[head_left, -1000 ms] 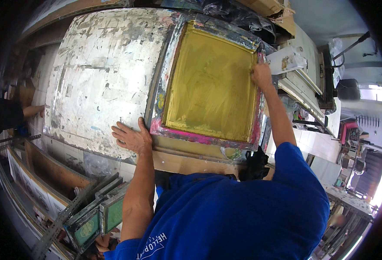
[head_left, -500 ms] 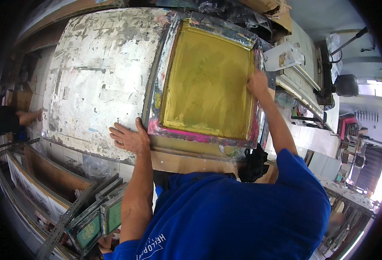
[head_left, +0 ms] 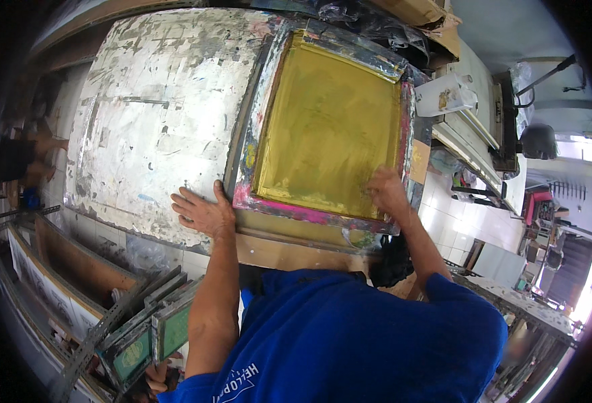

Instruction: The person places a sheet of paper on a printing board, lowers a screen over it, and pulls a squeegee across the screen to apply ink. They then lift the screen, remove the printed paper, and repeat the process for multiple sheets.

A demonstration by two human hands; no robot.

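Observation:
A screen printing frame [head_left: 282, 213], stained pink, grey and white, lies on the worktable with yellow-green mesh [head_left: 329, 121] across it. My left hand [head_left: 205, 213] rests flat on the paint-spotted white tabletop [head_left: 162, 134], fingers spread, just left of the frame's near corner. Over the near right part of the mesh, my right hand [head_left: 388, 193] is closed, its fingers curled down toward the surface. Whatever it may hold is hidden under the fingers.
A whitish plastic container [head_left: 444, 95] stands right of the frame. Crumpled dark plastic [head_left: 397, 37] lies behind it. Smaller green-meshed frames [head_left: 135, 356] lean at lower left, near a metal rack [head_left: 101, 336]. Another person's bare legs [head_left: 44, 158] show at the far left.
My right hand has moved from the frame's right edge toward me and slightly left, over the near part of the mesh. My left hand stays in place on the tabletop.

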